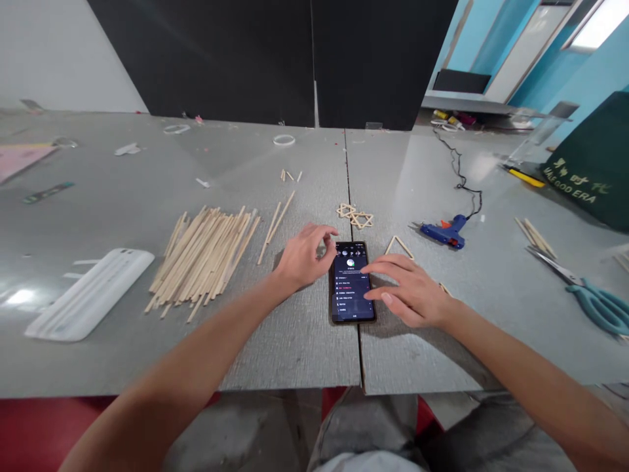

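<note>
A phone (352,295) with a lit dark screen showing a list lies flat on the grey table. My left hand (308,254) is at its upper left edge, thumb and index finger curved with a gap between them, holding nothing. From the right, my right hand (410,288) reaches over the phone's edge, fingers apart, fingertips at the screen; whether they touch it I cannot tell. Just behind the phone lie two small stick stars (362,219). Partly behind my right hand is a stick triangle (399,242).
A pile of wooden sticks (204,255) and a white case (91,295) lie left. Right are a blue glue gun (445,233) with a black cord, teal-handled scissors (597,305), a yellow cutter (525,176) and a dark green bag (594,164). Black panels (236,59) stand behind.
</note>
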A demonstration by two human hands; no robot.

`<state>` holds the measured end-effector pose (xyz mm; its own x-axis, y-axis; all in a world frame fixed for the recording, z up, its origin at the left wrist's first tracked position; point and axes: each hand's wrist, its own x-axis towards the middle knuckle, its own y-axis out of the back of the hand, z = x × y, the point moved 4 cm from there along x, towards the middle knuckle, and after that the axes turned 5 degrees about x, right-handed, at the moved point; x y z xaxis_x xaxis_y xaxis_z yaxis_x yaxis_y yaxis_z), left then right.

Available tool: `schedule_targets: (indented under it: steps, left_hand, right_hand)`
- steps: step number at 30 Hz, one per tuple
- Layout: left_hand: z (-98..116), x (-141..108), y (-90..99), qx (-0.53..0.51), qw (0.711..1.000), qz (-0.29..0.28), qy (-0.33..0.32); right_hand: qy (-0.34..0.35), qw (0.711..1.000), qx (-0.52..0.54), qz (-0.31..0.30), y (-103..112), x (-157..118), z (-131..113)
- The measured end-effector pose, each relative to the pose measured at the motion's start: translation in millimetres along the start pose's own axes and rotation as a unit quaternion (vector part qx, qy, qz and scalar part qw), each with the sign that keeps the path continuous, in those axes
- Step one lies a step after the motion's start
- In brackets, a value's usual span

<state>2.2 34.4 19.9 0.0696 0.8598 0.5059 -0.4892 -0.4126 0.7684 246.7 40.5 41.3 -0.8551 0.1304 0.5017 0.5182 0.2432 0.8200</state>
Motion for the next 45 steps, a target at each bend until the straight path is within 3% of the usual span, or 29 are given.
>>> schedule_targets:
  steps: [3, 11, 17, 45]
  left_hand:
    - [0.7, 1.7, 1.5, -0.013, 0.999, 0.015, -0.041]
    - [2.9, -2.4, -3.5, 0.017, 0.993, -0.081, -0.079]
    - [2.6, -2.3, -5.5, 0.021, 0.991, -0.103, -0.079]
    - [1.5, -2.6, -6.3, 0.026, 0.990, -0.116, -0.073]
  right_hand:
    - [-0.005, 1.000, -0.002, -0.005, -1.0, -0.4, 0.5]
    - [-0.006, 1.000, -0.003, -0.009, -2.0, -1.7, 2.4]
    - [-0.006, 1.000, -0.014, -0.026, -3.4, -1.9, 1.1]
    - [-0.020, 0.999, -0.013, -0.036, -4.9, -1.8, 2.7]
